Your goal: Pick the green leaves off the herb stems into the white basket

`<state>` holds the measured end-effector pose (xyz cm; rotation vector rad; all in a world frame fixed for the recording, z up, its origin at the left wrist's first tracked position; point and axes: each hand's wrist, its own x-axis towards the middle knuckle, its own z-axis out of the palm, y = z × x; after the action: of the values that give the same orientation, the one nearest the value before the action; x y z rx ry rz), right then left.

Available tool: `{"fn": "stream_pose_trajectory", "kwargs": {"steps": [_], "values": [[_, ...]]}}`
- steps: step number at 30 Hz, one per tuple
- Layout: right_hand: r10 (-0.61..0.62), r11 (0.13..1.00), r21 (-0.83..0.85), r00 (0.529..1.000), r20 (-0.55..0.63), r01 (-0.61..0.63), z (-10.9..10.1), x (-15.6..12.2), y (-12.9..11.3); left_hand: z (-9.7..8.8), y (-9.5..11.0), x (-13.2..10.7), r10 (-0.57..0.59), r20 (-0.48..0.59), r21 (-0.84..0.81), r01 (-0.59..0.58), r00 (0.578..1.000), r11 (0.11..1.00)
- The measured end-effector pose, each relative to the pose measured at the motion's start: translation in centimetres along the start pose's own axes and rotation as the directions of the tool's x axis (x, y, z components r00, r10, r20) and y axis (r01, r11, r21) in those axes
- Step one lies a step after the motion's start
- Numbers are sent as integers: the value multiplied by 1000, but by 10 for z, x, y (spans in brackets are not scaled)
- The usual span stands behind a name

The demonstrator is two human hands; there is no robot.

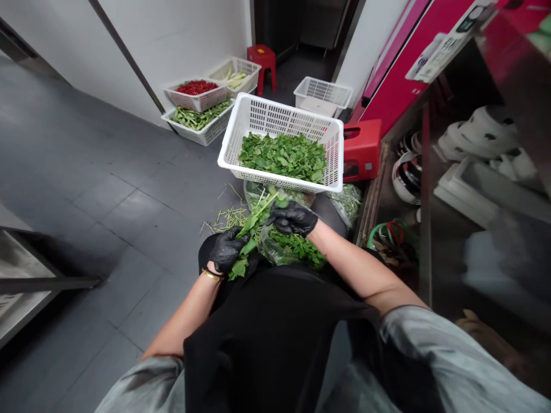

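Both my hands wear black gloves. My left hand is closed around a bunch of leafy greens, whose leaves hang below the fingers. At the other side of the bunch, my right hand has its fingers pinched at the greens; exactly what they grip is partly hidden. Under the hands lies an open clear plastic bag with more leafy greens. Just beyond stands a white plastic basket holding loose picked leaves. Thin bare stems lie scattered to the left of the bag.
White baskets by the wall hold red chillies, green pods and pale vegetable pieces. A red stool stands behind them. Another red stool is right of the large basket. Metal shelving lines the right side; a metal frame stands left.
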<state>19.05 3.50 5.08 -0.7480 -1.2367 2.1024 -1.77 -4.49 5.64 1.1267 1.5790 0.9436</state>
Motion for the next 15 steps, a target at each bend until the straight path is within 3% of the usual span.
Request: {"fn": "stream_pose_trajectory", "kwargs": {"steps": [4,9,12,15], "values": [[50,985,-166,998,-43,-56,-19,-21,-7,8,-9,1,22,-13,-76,-23,1000,997],[24,961,-267,981,-192,-75,-1,-8,12,27,-26,17,172,41,73,-175,984,982],[26,964,-256,986,-163,-68,2,8,24,30,-27,24,293,85,145,-303,952,942],[77,967,-238,995,-58,-89,-7,9,27,22,-18,26,305,140,220,-330,942,918]]}}
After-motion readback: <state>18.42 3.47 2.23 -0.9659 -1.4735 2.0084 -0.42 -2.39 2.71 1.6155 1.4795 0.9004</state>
